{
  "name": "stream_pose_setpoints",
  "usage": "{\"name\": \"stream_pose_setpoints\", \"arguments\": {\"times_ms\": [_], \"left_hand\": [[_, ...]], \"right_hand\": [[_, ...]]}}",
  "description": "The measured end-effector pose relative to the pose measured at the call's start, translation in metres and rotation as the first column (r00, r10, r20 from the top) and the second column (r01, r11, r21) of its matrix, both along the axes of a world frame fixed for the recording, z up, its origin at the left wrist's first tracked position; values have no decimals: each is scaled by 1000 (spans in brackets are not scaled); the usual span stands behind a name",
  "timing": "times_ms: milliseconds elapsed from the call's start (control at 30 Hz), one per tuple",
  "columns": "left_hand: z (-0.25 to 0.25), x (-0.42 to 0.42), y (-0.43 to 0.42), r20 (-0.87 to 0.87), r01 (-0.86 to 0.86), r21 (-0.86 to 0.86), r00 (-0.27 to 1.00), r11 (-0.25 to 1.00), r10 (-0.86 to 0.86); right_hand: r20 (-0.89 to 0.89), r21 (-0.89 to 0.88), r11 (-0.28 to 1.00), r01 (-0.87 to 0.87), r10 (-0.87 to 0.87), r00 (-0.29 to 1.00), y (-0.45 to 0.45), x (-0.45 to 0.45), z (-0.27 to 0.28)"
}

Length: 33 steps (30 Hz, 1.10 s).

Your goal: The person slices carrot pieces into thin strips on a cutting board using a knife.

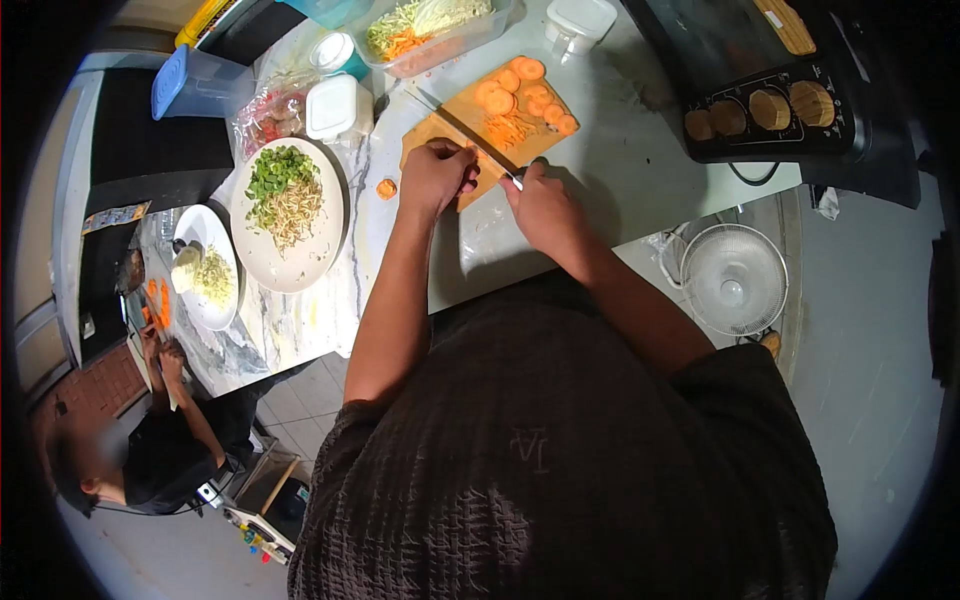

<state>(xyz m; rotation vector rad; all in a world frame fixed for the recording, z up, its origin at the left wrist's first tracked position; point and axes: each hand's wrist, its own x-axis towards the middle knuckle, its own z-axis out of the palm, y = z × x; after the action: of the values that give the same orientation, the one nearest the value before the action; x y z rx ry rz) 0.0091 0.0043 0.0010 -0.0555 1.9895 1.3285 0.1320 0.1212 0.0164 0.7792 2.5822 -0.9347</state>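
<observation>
Black and boxy, an appliance with round wooden knobs (770,110) takes up the far right of the desk (310,325), well apart from the tan cutting board (462,104). Beyond the board stand a clear plastic container of shredded vegetables (430,65) and a small white-lidded tub (580,20). Crowding the left side are a squarish white-lidded container (338,108), a clear bag of reddish contents (270,125) and a beige oval plate (331,225) bearing chopped greens and pale sprouts. One orange carrot piece (387,188) lies off the board (just beside its left edge).

On the board, orange carrot rounds (499,101) sit near a heap of thin orange shreds (508,130). A long-bladed knife (450,122) crosses it at a slant, its handle clasped in the right-hand grip (543,205). The left-hand grip (437,177) is curled, fingertips beside the blade; its own knuckles hide them, so I cannot tell whether they pinch anything. The bag's contents are blurred, and the appliance is cut off above.

Grey-veined, pale marbling covers the desk's left part. At lower left, another person in black (190,440) works near a white oval plate (222,318); a white wire basket (735,280) stands below the desk at right.
</observation>
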Motion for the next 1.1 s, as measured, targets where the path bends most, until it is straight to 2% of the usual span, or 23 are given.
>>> {"name": "stream_pose_setpoints", "arguments": {"times_ms": [233,333,433,500,633,700,867,967,1100], "left_hand": [[0,2,-1,-14,-4,3,1000,1000,4],[-5,2,-3,-7,2,16,1000,1000,-2],[-2,0,-3,3,25,10,1000,1000,-25],[1,0,-3,11,30,7,999,1000,-30],[10,-1,-3,42,25,5,999,1000,-25],[9,4,-4,52,41,-5,998,999,-41],[3,-1,-6,75,24,52,997,998,-28],[10,-1,-4,59,41,-33,998,999,-39],[12,-1,-3,70,48,-40,997,998,-45]], "right_hand": [[-42,33,999,32,-31,999,11,21,-9],[-72,-9,1000,21,-22,997,12,21,-10],[-145,-6,1000,14,-15,989,19,23,-6],[-149,-79,996,31,-42,988,19,24,-2],[-190,-82,996,36,-51,980,16,20,-1],[-186,-176,983,46,-79,979,14,22,-1],[-207,-237,971,44,-95,974,13,19,4],[-211,-237,971,37,-89,973,11,17,0],[-200,-227,973,36,-83,976,8,17,1]]}}
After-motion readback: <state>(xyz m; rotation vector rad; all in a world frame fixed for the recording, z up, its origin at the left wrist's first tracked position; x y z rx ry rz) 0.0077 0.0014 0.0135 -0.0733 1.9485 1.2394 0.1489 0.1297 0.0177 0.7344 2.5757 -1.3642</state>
